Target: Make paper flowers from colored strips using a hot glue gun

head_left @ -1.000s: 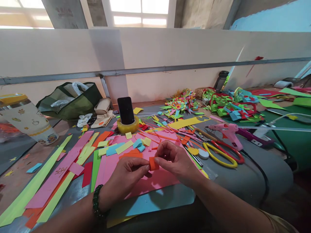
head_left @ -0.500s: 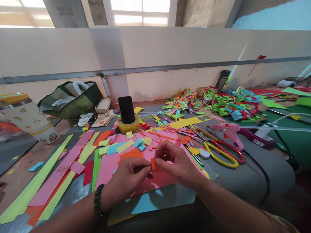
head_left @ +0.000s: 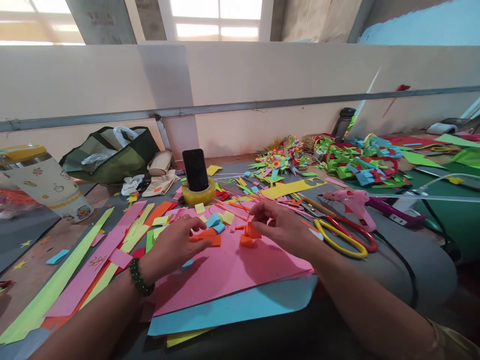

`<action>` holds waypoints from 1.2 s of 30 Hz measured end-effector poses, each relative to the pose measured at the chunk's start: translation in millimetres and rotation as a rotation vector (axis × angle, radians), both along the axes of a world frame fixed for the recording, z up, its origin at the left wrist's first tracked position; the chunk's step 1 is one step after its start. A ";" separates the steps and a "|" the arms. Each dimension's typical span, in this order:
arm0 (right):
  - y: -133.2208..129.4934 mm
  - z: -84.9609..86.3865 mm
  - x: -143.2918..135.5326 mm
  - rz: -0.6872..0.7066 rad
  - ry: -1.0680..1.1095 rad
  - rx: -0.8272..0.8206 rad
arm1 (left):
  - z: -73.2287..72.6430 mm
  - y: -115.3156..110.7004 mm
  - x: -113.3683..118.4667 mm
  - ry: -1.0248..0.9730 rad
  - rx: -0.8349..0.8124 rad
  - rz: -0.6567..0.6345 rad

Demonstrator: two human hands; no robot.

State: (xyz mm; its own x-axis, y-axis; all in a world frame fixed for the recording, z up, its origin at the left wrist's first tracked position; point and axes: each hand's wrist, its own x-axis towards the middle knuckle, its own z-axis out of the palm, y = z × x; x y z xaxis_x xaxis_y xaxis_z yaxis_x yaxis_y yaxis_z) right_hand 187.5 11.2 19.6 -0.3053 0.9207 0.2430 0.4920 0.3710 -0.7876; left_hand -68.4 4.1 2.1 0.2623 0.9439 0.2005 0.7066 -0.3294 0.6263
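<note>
My left hand [head_left: 176, 246], with a dark green bead bracelet [head_left: 139, 278], is open over a small stack of orange paper pieces [head_left: 210, 237]. Its fingers are apart, and the fingertips are at the stack's near left side. My right hand [head_left: 279, 226] has thumb and fingers closed on a small folded orange paper piece [head_left: 254, 230]. Just below that, another folded orange piece [head_left: 246, 242] lies on the pink paper sheet [head_left: 221, 280]. Under the pink sheet a light blue sheet [head_left: 240, 305] sticks out toward me.
Blue and yellow slips [head_left: 213, 220] lie behind the hands, before a phone [head_left: 195, 170] propped in a yellow tape roll [head_left: 198, 195]. On the right are yellow-handled scissors [head_left: 341, 240] and a pink glue gun [head_left: 356, 202]. Long paper strips [head_left: 101, 255] lie left, near a cup [head_left: 48, 185].
My hands have moved apart. The left one let go of the orange piece and went left to the orange stack. My right hand shifted slightly right and up with an orange piece.
</note>
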 end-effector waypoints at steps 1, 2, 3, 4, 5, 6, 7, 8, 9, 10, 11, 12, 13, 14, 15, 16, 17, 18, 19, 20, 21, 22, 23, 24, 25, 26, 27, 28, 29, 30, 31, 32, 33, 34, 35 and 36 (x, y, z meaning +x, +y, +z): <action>1.9 -3.1 -0.4 0.006 -0.073 0.004 | -1.0 -0.2 -0.6 0.042 -0.009 -0.012; 3.5 -5.9 -0.1 0.001 -0.143 0.018 | -2.0 -0.8 -0.3 0.080 -0.022 -0.028; 5.1 -8.2 0.9 -0.015 -0.210 0.041 | -2.9 -1.6 0.5 0.114 -0.033 -0.043; 6.4 -9.9 2.5 -0.042 -0.266 0.070 | -3.6 -2.3 1.6 0.146 -0.042 -0.052; 7.7 -10.9 4.5 -0.074 -0.309 0.097 | -4.2 -2.7 2.7 0.178 -0.050 -0.055; 8.8 -11.6 6.5 -0.100 -0.342 0.112 | -4.7 -2.8 3.9 0.206 -0.061 -0.056; 9.7 -11.9 8.2 -0.118 -0.364 0.112 | -5.2 -2.7 4.8 0.230 -0.073 -0.058; 10.4 -12.1 9.5 -0.123 -0.374 0.101 | -5.8 -2.3 5.5 0.246 -0.084 -0.061; 10.9 -12.4 10.2 -0.120 -0.374 0.090 | -6.5 -1.7 5.9 0.253 -0.093 -0.064; 11.3 -12.8 10.2 -0.117 -0.369 0.088 | -7.4 -1.2 6.2 0.253 -0.097 -0.068; 11.7 -13.2 9.7 -0.118 -0.361 0.103 | -8.4 -0.8 6.3 0.247 -0.095 -0.069; 12.1 -13.5 8.8 -0.123 -0.347 0.140 | -9.5 -0.5 6.3 0.240 -0.088 -0.068; 12.7 -13.6 7.8 -0.133 -0.332 0.189 | -10.7 -0.3 6.3 0.235 -0.078 -0.069; 13.4 -13.4 6.7 -0.144 -0.319 0.237 | -12.0 -0.1 6.3 0.229 -0.067 -0.070; 14.3 -12.8 5.8 -0.154 -0.306 0.270 | -13.2 0.2 6.3 0.225 -0.056 -0.072; 15.5 -11.6 5.1 -0.156 -0.289 0.278 | -14.4 0.6 6.3 0.224 -0.046 -0.072; 16.9 -10.0 4.6 -0.149 -0.263 0.258 | -15.6 1.1 6.3 0.222 -0.037 -0.071; 18.6 -8.0 4.2 -0.133 -0.222 0.214 | -16.6 1.8 6.3 0.222 -0.026 -0.070; 20.6 -5.7 3.9 -0.111 -0.164 0.155 | -17.5 2.7 6.3 0.223 -0.012 -0.069; 22.8 -3.4 3.6 -0.085 -0.098 0.093 | -18.3 3.6 6.3 0.227 0.006 -0.073; 25.1 -1.1 3.3 -0.061 -0.037 0.038 | -18.8 4.5 6.3 0.233 0.029 -0.083; 27.6 0.9 2.9 -0.042 0.011 -0.005 | -19.2 5.3 6.3 0.242 0.053 -0.097; 30.1 2.6 2.5 -0.026 0.038 -0.034 | -19.5 6.0 6.3 0.250 0.075 -0.112; 32.6 3.7 2.2 -0.016 0.047 -0.048 | -19.6 6.5 6.3 0.257 0.094 -0.126; 34.8 4.4 2.0 -0.011 0.045 -0.047 | -19.6 6.7 6.3 0.261 0.110 -0.137; 36.8 4.6 1.9 -0.011 0.040 -0.035 | -19.5 6.8 6.3 0.262 0.123 -0.143; 38.5 4.6 2.2 -0.016 0.036 -0.020 | -19.5 6.7 6.4 0.259 0.134 -0.147; 39.9 4.4 2.6 -0.023 0.032 -0.004 | -19.4 6.4 6.6 0.251 0.145 -0.148; 41.1 4.2 3.3 -0.028 0.028 0.010 | -19.4 6.1 6.9 0.242 0.155 -0.151; 42.1 4.1 4.0 -0.028 0.023 0.018 | -19.3 5.7 7.3 0.229 0.164 -0.153; 43.0 4.3 4.6 -0.024 0.022 0.018 | -19.1 5.2 7.8 0.213 0.175 -0.151; 44.1 4.8 5.1 -0.014 0.022 0.012 | -18.7 4.8 8.3 0.192 0.192 -0.140; 45.2 5.6 5.3 -0.001 0.025 0.002 | -18.1 4.5 8.7 0.165 0.215 -0.117; 46.4 6.7 5.1 0.014 0.029 -0.010 | -17.2 4.3 9.0 0.130 0.235 -0.087; 47.7 8.1 4.6 0.031 0.033 -0.022 | -15.9 4.2 9.0 0.084 0.248 -0.051; 48.9 9.8 3.8 0.048 0.038 -0.035 | -14.2 4.2 8.6 0.024 0.249 -0.016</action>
State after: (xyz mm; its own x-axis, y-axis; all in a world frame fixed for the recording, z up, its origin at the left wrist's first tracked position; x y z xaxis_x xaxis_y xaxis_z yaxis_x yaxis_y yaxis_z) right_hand 191.3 60.0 29.4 -0.3408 0.9133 0.2231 0.4440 0.3656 -0.8181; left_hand -59.9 8.3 -12.1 0.2837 0.8620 0.4201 0.7137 -0.4824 0.5079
